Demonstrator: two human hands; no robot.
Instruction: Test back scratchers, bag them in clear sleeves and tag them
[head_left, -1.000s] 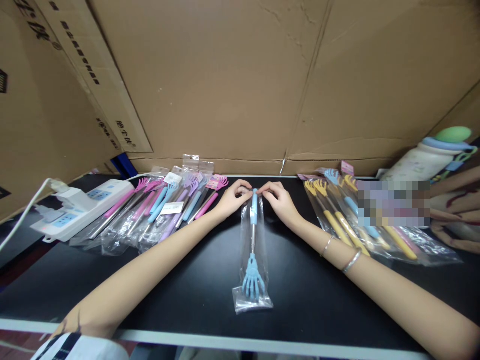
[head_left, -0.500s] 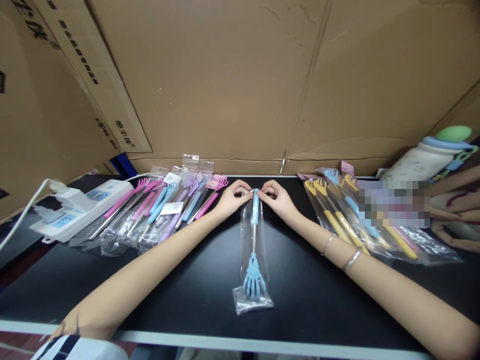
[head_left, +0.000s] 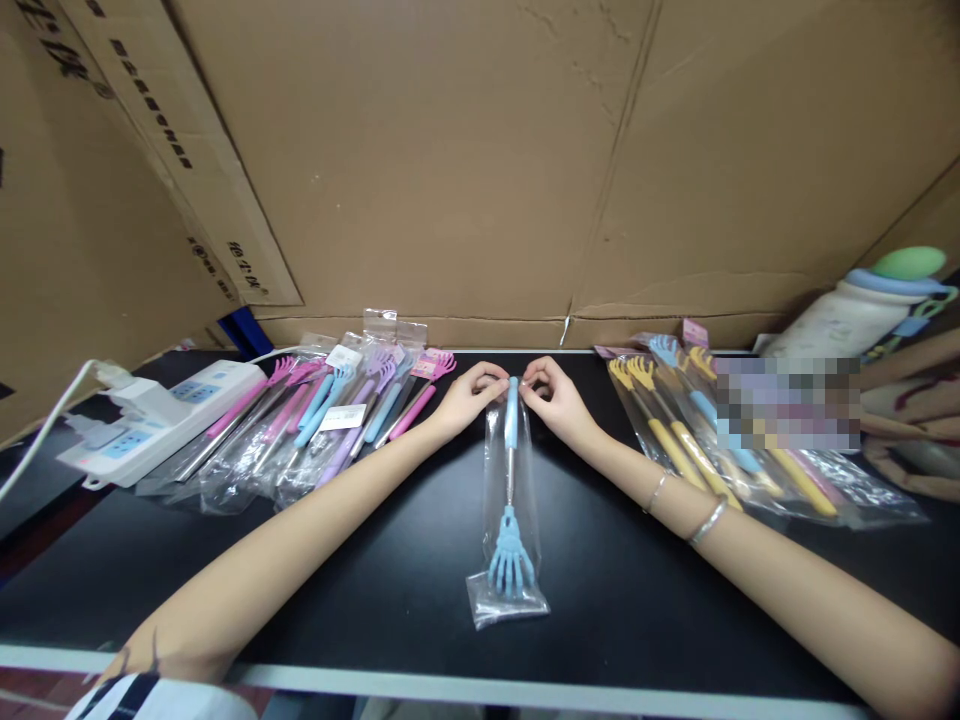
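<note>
A light-blue back scratcher [head_left: 511, 550] with a hand-shaped head and a metal rod lies in a clear plastic bag [head_left: 534, 470], its head toward me and its handle [head_left: 512, 415] pointing away. At the far end of the bag, my left hand [head_left: 472, 398] pinches the plastic just left of the handle tip. My right hand [head_left: 556, 402] pinches the same end on the right side, thumb and forefinger together. The bag's near end [head_left: 508, 608] is folded over and lies flat on the black table [head_left: 390, 600].
Bagged pink, blue and purple back scratchers [head_left: 337, 410] lie at left beside a white power strip [head_left: 165, 415]. Bagged yellow and blue ones [head_left: 690, 430] lie at right. A bottle [head_left: 840, 320] and another person's hand [head_left: 915, 420] are at far right. Cardboard [head_left: 450, 180] stands behind.
The far end of the bag and the handle tip have shifted very slightly to the right. My fingers have adjusted a little at the bag's end; both hands stay in nearly the same place.
</note>
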